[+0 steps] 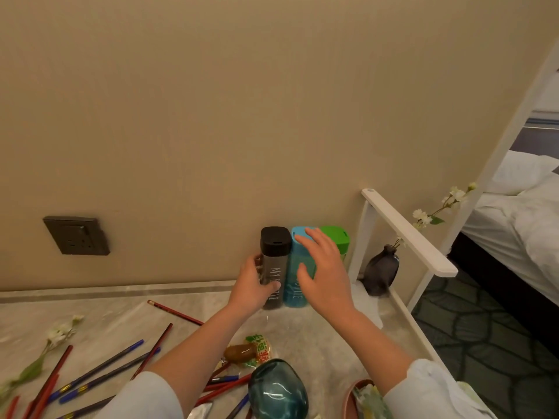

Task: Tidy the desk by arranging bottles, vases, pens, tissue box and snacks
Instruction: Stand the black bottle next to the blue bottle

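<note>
So, bottles nearly done: our left hand [254, 285] grips the black bottle [273, 261] against the blue bottle [298, 285], right hand [323, 273] spread open over the blue one, green bottle [337, 237] just behind it. Not yet sorted, nearer our wrists: pens [96, 370], snack [251, 352], teal vase [278, 388].

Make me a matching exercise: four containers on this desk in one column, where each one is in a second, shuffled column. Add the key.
1. translucent grey plastic bottle with black cap
2. blue plastic bottle
3. dark smoky glass vase
4. teal glass vase

A. nearest the camera, beside the snack packet
B. gripped by the left hand
C. under the white rail, holding a flower stem
D. partly behind the open right hand

Pairs: 1-B, 2-D, 3-C, 4-A.
</note>
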### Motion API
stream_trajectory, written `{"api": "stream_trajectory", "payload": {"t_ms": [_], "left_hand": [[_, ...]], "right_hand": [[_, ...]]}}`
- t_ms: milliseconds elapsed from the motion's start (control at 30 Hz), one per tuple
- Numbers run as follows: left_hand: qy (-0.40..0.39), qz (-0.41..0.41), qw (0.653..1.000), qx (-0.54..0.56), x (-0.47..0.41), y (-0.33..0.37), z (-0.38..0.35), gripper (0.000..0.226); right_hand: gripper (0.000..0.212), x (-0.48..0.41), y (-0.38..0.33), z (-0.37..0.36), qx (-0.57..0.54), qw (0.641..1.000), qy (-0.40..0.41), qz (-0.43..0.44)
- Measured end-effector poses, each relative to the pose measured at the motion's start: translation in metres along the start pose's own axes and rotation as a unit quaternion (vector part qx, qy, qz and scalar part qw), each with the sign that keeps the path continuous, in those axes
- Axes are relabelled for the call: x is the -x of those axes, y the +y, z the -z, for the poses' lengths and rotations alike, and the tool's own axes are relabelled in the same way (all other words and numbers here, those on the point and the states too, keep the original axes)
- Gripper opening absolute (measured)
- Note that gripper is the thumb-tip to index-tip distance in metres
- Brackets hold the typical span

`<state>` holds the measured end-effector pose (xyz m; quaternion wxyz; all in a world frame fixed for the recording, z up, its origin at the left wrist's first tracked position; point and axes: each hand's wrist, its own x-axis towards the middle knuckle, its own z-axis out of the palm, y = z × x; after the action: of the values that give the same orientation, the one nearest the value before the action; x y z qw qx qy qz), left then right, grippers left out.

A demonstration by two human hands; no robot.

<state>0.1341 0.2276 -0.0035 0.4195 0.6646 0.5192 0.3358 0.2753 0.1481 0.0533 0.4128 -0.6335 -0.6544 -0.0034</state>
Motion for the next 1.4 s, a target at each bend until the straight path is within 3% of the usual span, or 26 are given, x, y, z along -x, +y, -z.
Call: {"api": "stream_trajectory", "payload": {"t_ms": [167,300,500,667,733,1033,1400], "left_hand": [[0.025,0.018,0.999,0.014,0.014,0.009,-0.004,0.069],[0.038,0.040,0.998,0.017,0.021,0.011,-0.010,0.064],[0.037,0.083,0.996,0.025,0.017,0.007,-0.017,0.061],[0.052,0.101,0.993,0.038,0.012,0.012,-0.020,0.056],[0.058,0.108,0.992,0.031,0.011,0.011,-0.021,0.053],[0.061,0.117,0.991,0.012,0.011,0.001,-0.024,0.051],[0.080,0.126,0.989,0.002,0.008,-0.012,-0.015,0.049]], "right_hand": [[0.061,0.027,0.007,0.003,-0.041,0.992,0.056,-0.104],[0.072,0.037,0.018,0.000,-0.107,0.964,0.082,-0.229],[0.086,0.031,0.044,-0.004,-0.167,0.917,0.006,-0.362],[0.077,0.023,0.057,-0.013,-0.202,0.895,-0.033,-0.396],[0.065,0.021,0.061,-0.020,-0.204,0.894,-0.033,-0.398],[0.053,0.019,0.075,-0.033,-0.225,0.883,-0.040,-0.409],[0.061,0.018,0.067,-0.039,-0.247,0.881,-0.069,-0.398]]}}
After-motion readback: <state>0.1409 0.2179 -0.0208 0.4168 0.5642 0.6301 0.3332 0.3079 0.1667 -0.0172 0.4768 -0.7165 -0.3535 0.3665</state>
